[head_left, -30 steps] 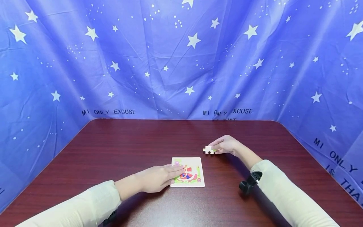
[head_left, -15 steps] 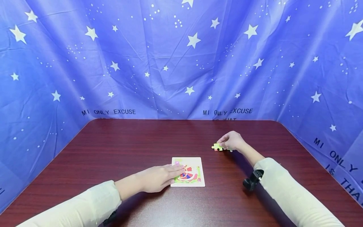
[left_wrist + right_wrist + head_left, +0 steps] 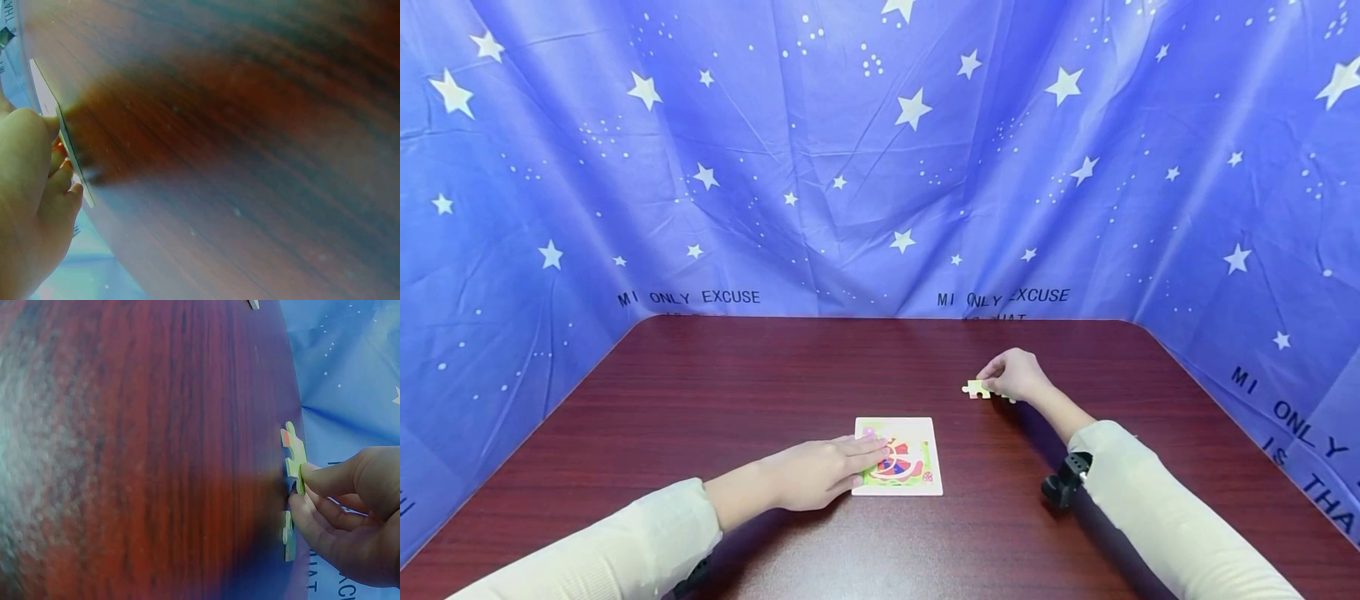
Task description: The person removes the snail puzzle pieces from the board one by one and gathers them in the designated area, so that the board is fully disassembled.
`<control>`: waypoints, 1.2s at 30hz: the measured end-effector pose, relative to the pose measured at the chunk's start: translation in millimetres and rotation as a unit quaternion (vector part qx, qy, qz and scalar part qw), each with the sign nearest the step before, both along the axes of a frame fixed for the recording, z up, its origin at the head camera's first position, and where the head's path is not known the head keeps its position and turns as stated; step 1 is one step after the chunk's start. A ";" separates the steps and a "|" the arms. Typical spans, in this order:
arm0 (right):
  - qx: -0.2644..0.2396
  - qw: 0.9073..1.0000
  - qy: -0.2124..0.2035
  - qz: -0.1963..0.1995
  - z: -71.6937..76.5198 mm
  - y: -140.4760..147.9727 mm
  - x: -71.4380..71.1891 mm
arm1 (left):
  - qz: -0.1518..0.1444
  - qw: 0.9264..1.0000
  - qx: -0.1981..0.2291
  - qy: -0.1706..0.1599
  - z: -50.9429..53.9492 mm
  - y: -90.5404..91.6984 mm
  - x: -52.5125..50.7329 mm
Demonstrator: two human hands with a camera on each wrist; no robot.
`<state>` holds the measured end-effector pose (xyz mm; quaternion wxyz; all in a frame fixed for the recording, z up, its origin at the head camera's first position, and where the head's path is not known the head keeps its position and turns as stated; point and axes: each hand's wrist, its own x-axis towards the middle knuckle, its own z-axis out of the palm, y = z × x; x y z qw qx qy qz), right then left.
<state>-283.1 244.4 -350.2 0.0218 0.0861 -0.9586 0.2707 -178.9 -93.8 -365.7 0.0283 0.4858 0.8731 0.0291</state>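
Observation:
My left hand [image 3: 820, 471] rests with straight fingers on the left part of a square puzzle board [image 3: 902, 427]. The board has a white rim and a printed picture in red, blue and green; the fingers cover part of it. Farther back and to the right, my right hand [image 3: 1018, 375] pinches a yellow-green jigsaw piece [image 3: 976, 389] between thumb and fingers. In the right wrist view this jigsaw piece [image 3: 294, 453] shows a red patch near one end. A second jigsaw piece [image 3: 288, 537] lies close by on the table, partly hidden under the hand in the head view.
The dark red-brown wooden table [image 3: 760, 367] has rounded far corners. A blue curtain [image 3: 820, 167] with white stars and lettering hangs around it. A black wrist device [image 3: 1063, 483] sits under the right sleeve [image 3: 1150, 500].
My right hand has moved right and slightly away with the jigsaw piece, then stayed nearly still. The second piece now shows beside it. My left hand has kept its place on the board.

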 end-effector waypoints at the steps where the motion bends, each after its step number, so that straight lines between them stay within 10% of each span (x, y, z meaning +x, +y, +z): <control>1: 0.002 1.000 0.001 -0.001 -0.2 -0.2 0.1 | -0.004 1.000 0.002 0.003 -0.1 -0.2 -0.2; 36: -0.004 1.000 -0.002 -0.025 -1.2 -3.9 1.2 | 0.008 1.000 -0.012 -0.015 4.8 0.4 -2.0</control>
